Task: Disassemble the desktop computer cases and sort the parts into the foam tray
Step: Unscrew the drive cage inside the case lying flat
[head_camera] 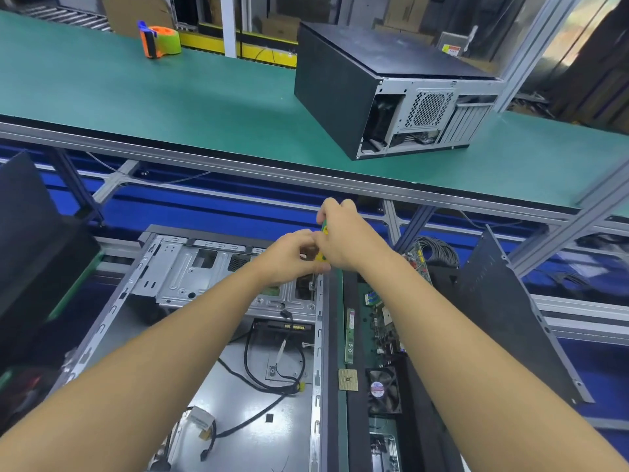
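My right hand [343, 236] is curled round the top of the screwdriver [320, 256] handle, and my left hand [289, 257] pinches it lower down, over the drive cage of the open computer case [177, 267]. Just right of it, the foam tray [357, 413] holds a fan [383, 390], chip [348, 379] and memory stick [350, 335]. A closed case [374, 86] sits on the green surface [136, 90] behind.

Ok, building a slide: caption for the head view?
Left hand and right hand hold a screwdriver over the open case, foam tray alongside.

free: green bench [136, 97], left | obstacles: closed case [340, 80]; cables [272, 390] in open case [292, 437]
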Demonstrator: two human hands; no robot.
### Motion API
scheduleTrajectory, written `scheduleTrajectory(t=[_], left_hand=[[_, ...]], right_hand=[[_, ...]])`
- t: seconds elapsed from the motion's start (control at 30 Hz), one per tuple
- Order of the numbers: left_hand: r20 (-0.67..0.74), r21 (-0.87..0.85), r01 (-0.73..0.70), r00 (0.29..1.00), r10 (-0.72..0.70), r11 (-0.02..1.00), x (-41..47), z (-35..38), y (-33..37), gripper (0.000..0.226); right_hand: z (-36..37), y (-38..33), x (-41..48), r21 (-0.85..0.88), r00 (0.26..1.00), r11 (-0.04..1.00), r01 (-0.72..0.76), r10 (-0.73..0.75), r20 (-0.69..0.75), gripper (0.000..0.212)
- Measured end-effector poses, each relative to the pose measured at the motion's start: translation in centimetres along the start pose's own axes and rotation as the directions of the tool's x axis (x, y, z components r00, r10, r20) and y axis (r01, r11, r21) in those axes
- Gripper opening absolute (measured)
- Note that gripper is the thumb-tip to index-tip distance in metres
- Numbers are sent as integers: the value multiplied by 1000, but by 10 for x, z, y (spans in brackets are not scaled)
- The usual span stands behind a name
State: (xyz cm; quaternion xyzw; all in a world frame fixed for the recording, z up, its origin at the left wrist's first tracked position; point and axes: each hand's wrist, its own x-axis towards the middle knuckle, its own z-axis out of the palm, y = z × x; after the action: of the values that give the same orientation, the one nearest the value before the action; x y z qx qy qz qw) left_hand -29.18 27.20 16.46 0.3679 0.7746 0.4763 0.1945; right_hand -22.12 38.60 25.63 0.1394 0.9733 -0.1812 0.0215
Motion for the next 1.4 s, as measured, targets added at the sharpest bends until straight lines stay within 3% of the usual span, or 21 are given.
scheduleTrajectory(t=[0.17,0.23,0.37,0.53,0.67,0.93,1.03,1.27,1.33,1.4], left_hand=[[-36,-38,48,998,-49,998,1,-2,-7,19],[-71,-2,61,996,-61,998,3,5,-6,30],[-22,-11,54,998,-54,998,1,4,-18,30],[41,356,112,990,-136,928,-5,5,-43,21],[37,465,103,990,-135,879,-1,23,-45,24],[-52,452,159,987,-152,878,1,28,-42,4],[-48,455,164,986,-159,875,1,29,-40,8],[-246,195,133,966,-83,972,-9,17,-23,13],[-81,149,46,996,-35,988,-17,17,-6,13],[244,146,-50,970,13,988,-30,30,16,10]], right_hand=[[-7,1,1,149,991,988,44,-62,116,30],[-2,1,-2,168,997,985,27,-39,67,22],[4,5,-3,83,994,993,88,-83,-70,17],[-6,10,-1,212,991,972,104,-119,60,41],[-7,12,0,230,992,969,91,-109,67,45],[-8,19,-4,274,994,956,103,-111,16,44],[-12,19,-7,291,994,951,105,-109,-1,44],[-41,36,-29,447,980,890,89,1,-198,39],[-44,47,-36,418,972,906,65,38,-233,37],[-44,57,-43,379,968,925,15,81,-236,35]])
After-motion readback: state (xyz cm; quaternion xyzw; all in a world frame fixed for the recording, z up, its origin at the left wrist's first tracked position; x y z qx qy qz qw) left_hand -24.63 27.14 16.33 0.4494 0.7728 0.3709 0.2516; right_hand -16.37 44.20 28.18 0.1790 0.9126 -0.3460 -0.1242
